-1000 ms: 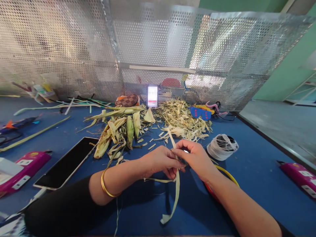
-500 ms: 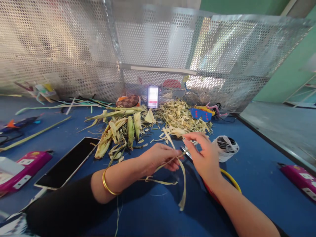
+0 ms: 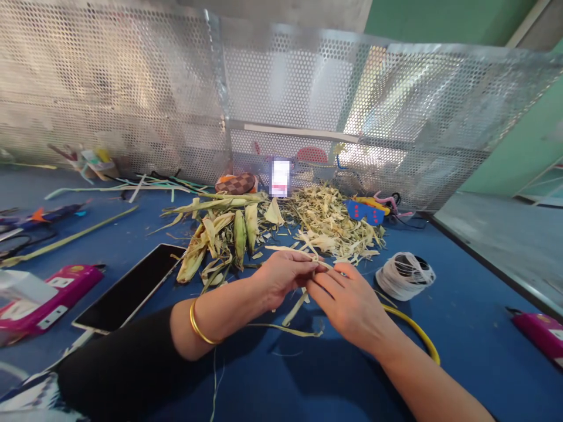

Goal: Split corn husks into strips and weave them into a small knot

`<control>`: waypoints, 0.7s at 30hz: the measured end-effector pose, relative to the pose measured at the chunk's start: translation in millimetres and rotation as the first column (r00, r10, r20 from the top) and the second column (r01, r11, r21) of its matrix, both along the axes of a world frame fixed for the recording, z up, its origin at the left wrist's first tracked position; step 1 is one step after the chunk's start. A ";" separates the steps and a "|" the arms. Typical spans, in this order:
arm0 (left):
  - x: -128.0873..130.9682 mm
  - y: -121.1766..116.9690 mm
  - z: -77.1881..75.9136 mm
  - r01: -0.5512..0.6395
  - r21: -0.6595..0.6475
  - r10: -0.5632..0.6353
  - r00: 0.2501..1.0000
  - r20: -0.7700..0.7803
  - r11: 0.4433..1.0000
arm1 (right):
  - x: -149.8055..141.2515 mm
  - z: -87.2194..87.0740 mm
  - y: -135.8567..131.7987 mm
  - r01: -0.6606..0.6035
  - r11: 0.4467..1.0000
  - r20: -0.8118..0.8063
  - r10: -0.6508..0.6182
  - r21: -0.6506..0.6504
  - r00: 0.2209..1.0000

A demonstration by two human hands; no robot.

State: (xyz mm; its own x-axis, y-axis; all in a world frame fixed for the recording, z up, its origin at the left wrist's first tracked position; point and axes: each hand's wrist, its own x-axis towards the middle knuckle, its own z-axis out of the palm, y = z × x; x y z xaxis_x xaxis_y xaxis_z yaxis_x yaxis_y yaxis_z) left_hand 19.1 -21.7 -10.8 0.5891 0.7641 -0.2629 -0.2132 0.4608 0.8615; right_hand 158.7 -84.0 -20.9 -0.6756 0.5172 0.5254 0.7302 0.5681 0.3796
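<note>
My left hand [image 3: 285, 275], with a gold bangle at the wrist, pinches pale strips of corn husk [image 3: 285, 251] in front of the husk piles. Close against it, my right hand [image 3: 347, 296] has its fingers closed on the same strips, its fingertips meeting the left ones. A strip end [image 3: 295, 308] hangs below the hands, and a thinner strand [image 3: 285, 329] trails over the blue table. The exact crossing of the strips is partly hidden by the fingers. Under my right forearm shows a yellow handle loop [image 3: 416, 325].
Whole corn husks [image 3: 240, 237] and shredded husk [image 3: 328, 217] lie beyond the hands. A white string spool [image 3: 404, 275] stands at right. At left are a phone [image 3: 132, 287] and a magenta power strip [image 3: 65, 293]. Perforated metal panels [image 3: 285, 76] close off the back.
My right hand has come in to the left and now touches the left hand at the strips. The long strip that hung between them has swung away. The whole view has shifted slightly.
</note>
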 end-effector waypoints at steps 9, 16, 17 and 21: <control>-0.1 -2.6 1.0 -0.051 0.002 0.051 0.999 0.000 0.999 | -1.0 0.7 -4.8 -0.092 0.996 -0.108 0.090 -0.019 0.990; -4.9 4.2 6.5 0.023 0.026 -0.022 0.999 -0.029 0.999 | 13.5 4.4 0.6 0.070 0.993 -0.547 -0.111 -0.096 0.830; -5.7 4.7 7.6 0.036 0.025 -0.035 0.999 -0.031 0.999 | 15.9 3.9 2.6 0.116 0.977 -0.587 -0.199 -0.176 0.784; -5.3 4.0 6.2 0.056 0.089 -0.050 0.996 -0.069 0.994 | 15.2 0.6 6.9 -0.030 0.799 -0.570 -0.402 -0.601 0.716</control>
